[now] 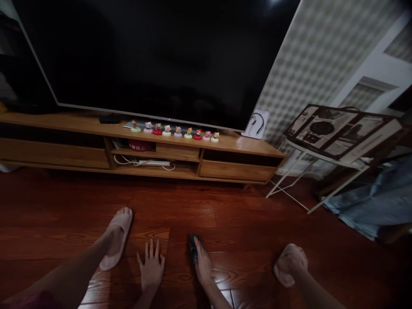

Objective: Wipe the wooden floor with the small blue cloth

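My left hand (152, 268) is low in the head view, fingers spread, palm down over the brown wooden floor (193, 201). Nothing is held in it. To its right, my right hand (203, 264) is turned partly edge-on, its fingers together against a small dark teal cloth (193, 245). The cloth lies at floor level, and part of it is hidden under the fingers. A pale pink slipper (120, 236) on my foot is left of the hands. Another slipper (288, 264) on my other foot is farther off to the right.
A low wooden TV cabinet (238, 169) spans the far side, bearing a large television (161, 56) and a row of several small figurines (178, 131). White cables and a power strip (154, 163) sit on its lower shelf. At right, a patterned case (337, 128) rests on a white-legged table (289, 148).
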The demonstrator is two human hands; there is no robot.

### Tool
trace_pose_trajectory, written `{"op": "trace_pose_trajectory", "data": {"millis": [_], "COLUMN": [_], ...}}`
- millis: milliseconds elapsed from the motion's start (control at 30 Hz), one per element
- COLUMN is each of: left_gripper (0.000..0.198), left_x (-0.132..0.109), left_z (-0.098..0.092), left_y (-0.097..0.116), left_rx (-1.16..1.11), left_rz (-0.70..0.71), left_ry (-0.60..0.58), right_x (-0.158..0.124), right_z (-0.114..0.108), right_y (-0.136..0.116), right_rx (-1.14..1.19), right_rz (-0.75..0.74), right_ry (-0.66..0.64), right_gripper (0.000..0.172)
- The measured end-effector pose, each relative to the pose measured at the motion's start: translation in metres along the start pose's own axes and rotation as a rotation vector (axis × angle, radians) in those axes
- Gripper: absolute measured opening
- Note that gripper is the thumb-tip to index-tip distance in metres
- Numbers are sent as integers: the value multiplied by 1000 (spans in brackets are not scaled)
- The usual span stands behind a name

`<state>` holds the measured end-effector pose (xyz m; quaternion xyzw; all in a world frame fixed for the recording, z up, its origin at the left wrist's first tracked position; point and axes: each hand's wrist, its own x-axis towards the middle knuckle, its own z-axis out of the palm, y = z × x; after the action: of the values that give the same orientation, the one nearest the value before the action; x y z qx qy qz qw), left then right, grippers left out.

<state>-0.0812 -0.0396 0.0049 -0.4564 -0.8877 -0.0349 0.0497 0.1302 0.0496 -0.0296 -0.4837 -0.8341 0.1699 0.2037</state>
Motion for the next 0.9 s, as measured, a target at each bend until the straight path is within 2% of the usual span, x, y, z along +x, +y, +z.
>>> {"op": "trace_pose_trajectory", "data": {"millis": [133, 267, 533, 633, 800, 900], "left_gripper": [57, 57, 58, 58, 58, 58], "left_x": [1, 1, 0, 0, 1, 1], "left_z": [5, 7, 6, 9, 11, 11], "left_y": [-1, -1, -1, -1, -1, -2], "left_rx": [-48, -43, -14, -22, -37, -32], "left_rz": [1, 4, 7, 7, 1, 3], "left_ry": [10, 25, 12, 26, 28, 31], "right_x": [8, 9, 5, 5, 1, -2], "right_z": [-14, -22, -18, -14, -1, 11], "right_y": [-27, -41, -40, -38, -37, -36], "right_rx": [-118, -193, -168, -158, -141, -127], "right_rz": [-34, -48, 30, 23, -27, -21], "right_ry": [-189, -299, -197, -196, -153, -98], "right_gripper": [104, 88, 62, 62, 74, 62]}}
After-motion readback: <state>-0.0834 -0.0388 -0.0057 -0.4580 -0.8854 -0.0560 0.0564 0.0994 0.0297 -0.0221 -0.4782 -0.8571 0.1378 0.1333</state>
